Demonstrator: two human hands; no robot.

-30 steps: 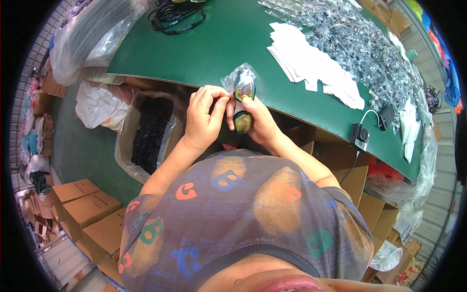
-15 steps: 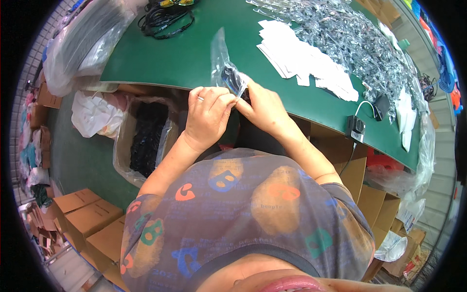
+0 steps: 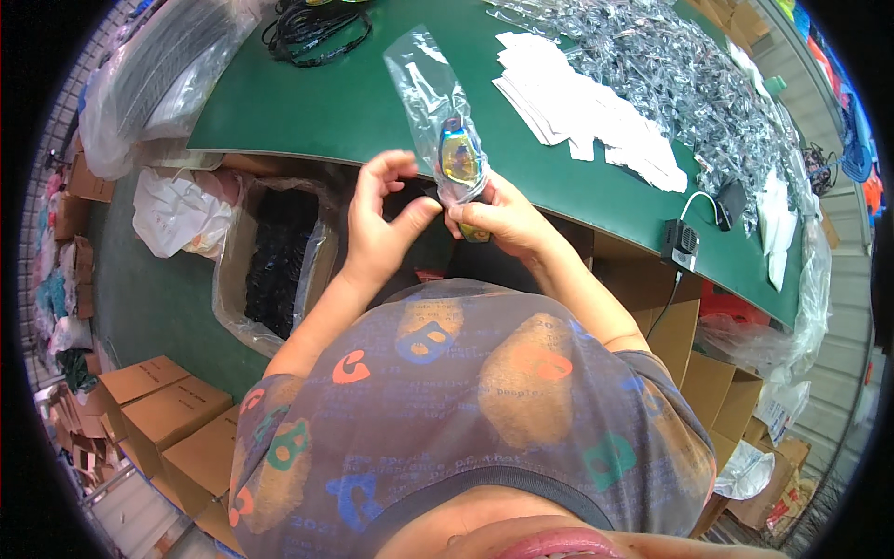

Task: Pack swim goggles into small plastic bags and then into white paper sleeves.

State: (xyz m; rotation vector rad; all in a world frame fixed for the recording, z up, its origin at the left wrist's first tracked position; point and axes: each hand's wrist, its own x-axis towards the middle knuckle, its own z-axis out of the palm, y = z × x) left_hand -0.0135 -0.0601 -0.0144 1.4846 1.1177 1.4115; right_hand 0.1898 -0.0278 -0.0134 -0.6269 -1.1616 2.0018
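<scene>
Over the table's near edge, my right hand (image 3: 510, 222) is closed around swim goggles (image 3: 460, 156) with mirrored yellow lenses. One lens stands upright inside a clear plastic bag (image 3: 416, 70), whose loose end reaches up over the table. Part of the other lens shows below, between my right fingers and thumb. My left hand (image 3: 377, 224) is beside the bag on its left, fingers and thumb spread, holding nothing I can see. Its fingertips are a little blurred.
On the green table (image 3: 279, 116) lie black straps (image 3: 312, 37), white paper slips (image 3: 559, 98) and a heap of clear plastic packets (image 3: 652, 84). A small black device (image 3: 682, 242) with a cable sits at the right edge. A plastic-lined carton (image 3: 228, 289) with dark contents stands lower left, near brown boxes (image 3: 177, 415).
My left hand has let go of the bag and opened, moving slightly left. In my right hand the goggles have turned so a yellow lens faces up, and the bag is spread straighter.
</scene>
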